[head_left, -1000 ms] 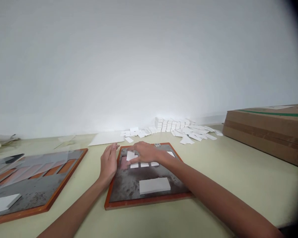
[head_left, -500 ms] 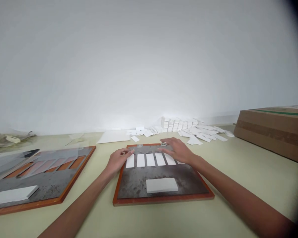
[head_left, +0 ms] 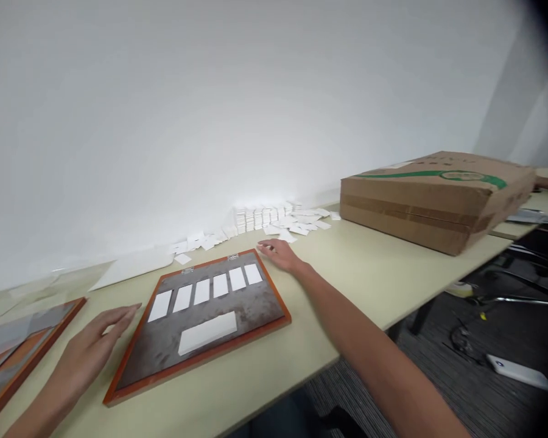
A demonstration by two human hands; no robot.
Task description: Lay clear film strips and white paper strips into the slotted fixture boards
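A wooden-framed board [head_left: 196, 366] with a dark grey plate on top lies at an angle in front of me. Several white cards [head_left: 201, 291] fill a row of slots across its upper part. A thick white block [head_left: 207, 333] rests on the lower part, and two small metal hinges [head_left: 233, 257] sit at the far edge. My left hand [head_left: 91, 347] is beside the board's left edge, fingers stretched out and holding nothing. Near the far right corner, my right hand [head_left: 278, 253] has its fingers extended, also with nothing in them.
Stacked white cards [head_left: 256, 218] stand by the wall, with loose cards [head_left: 296, 226] around them. A cardboard box [head_left: 411, 207] sits at the right. At the left lies a second framed board [head_left: 27, 359]. A white sheet [head_left: 132, 267] lies behind; a power strip [head_left: 520, 372] is on the floor.
The view has swung right, bringing the whole box and the floor into sight. Both hands have come off the cards and moved outward to the board's sides.
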